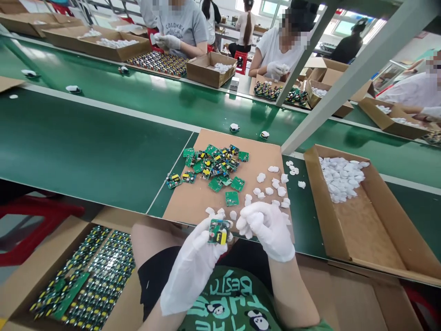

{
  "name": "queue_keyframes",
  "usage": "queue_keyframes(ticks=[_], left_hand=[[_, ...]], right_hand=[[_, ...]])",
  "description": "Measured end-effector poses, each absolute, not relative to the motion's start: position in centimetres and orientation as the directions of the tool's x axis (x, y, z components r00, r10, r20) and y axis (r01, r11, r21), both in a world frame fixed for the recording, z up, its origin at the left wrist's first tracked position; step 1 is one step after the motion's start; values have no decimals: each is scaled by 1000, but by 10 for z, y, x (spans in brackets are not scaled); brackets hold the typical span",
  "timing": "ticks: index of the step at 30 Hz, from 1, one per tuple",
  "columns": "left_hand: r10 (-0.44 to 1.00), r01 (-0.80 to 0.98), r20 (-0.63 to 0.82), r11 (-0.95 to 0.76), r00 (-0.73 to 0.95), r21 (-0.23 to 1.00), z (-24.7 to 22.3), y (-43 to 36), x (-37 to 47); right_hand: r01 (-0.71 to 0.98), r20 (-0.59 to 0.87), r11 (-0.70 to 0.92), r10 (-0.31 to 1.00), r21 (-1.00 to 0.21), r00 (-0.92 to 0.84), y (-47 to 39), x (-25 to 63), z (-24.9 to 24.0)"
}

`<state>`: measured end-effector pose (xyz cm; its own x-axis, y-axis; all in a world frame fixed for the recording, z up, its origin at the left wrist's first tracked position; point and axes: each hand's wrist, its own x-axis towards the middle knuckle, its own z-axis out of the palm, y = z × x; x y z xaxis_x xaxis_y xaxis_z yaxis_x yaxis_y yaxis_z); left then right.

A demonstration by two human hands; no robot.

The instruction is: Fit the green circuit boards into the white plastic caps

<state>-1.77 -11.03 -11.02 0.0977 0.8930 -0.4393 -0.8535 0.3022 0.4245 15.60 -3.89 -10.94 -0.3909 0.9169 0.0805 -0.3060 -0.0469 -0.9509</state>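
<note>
My left hand (196, 266), in a white glove, holds a green circuit board (219, 231) with a yellow part on it. To its right is my gloved right hand (267, 227), its fingers curled together over the front edge of a cardboard sheet (203, 202); whatever they may hold is too hidden to name. On the sheet lies a heap of circuit boards (217, 165), with a single board (232, 198) nearer to me. Several small white pieces (261, 177) are scattered over the sheet's right part, some close to my right hand.
An open cardboard box (370, 234) with white pieces stands at right. At lower left, another box (20, 299) holds rows of boards. A slanted metal post (344, 87) rises behind the sheet. Boards with white tops sit on the green belt (148, 94); people work beyond.
</note>
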Motion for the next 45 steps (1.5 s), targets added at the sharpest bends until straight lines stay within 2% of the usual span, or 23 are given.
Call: queue_keyframes(ticks=[4,9,14,16,19,23,27,30,33,36,38,40,42,45], left_hand=[[919,-853,-367,302,142,425,-109,-111,-18],[924,-850,-341,316,175,421,-107,-111,-18],[935,-806,-297,326,196,494,-111,-110,-14],[939,-773,-282,326,197,545,-112,-109,-13],[940,-731,-269,333,209,595,-112,-108,-11],[946,-714,-253,321,204,622,-111,-109,-9],[961,-630,-243,269,130,729,-115,-112,-8],[980,-537,-177,197,88,821,-120,-114,-9],[981,-548,-150,191,119,815,-120,-115,-10],[968,-590,-172,248,183,769,-117,-116,-12],[957,-611,-174,281,230,740,-115,-116,-14],[946,-619,-152,304,286,724,-115,-114,-17],[935,-566,-113,297,337,769,-113,-111,-19],[887,-397,-119,315,445,862,-109,-106,-23]], right_hand=[[-277,83,-21,930,-961,-359,-47,156,-116],[-213,172,116,948,-970,-269,-54,155,-107],[-77,371,374,835,-924,-407,-59,156,-94],[13,405,450,816,-893,-411,-63,156,-93],[86,355,406,869,-910,-345,-72,156,-96],[-51,249,246,923,-968,-294,-81,156,-97],[-35,254,254,935,-967,-249,-84,152,-98],[-11,296,302,925,-953,-236,-83,150,-98],[123,387,430,882,-894,-270,-79,151,-98],[247,514,616,773,-748,-371,-72,154,-95],[240,581,708,691,-665,-429,-67,156,-93],[191,615,750,638,-634,-464,-64,155,-92],[140,624,760,611,-634,-487,-62,153,-91],[141,594,750,611,-647,-524,-63,148,-91]])
